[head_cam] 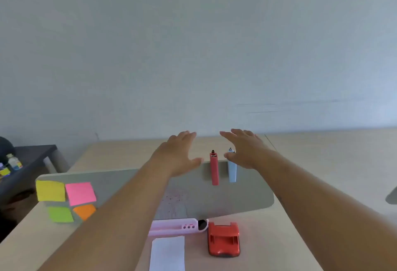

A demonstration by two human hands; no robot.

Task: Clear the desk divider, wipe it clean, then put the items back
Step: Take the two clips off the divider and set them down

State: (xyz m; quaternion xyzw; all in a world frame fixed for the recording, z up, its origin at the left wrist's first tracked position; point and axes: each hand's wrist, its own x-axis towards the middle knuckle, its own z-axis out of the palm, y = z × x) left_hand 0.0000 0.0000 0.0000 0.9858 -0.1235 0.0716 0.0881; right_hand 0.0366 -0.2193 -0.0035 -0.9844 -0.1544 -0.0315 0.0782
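While left hand [180, 154] and right hand [245, 151] reach over divider [129, 182], fingers spread, red marker [214, 171] between them.

Matt grey divider [236, 197]; glossy red plastic stapler [223, 239]; pale wood-look desk [322, 185].

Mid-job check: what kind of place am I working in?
Probably an office or study workstation: a grey desk divider bearing coloured sticky notes and two markers stands on a wooden desk.
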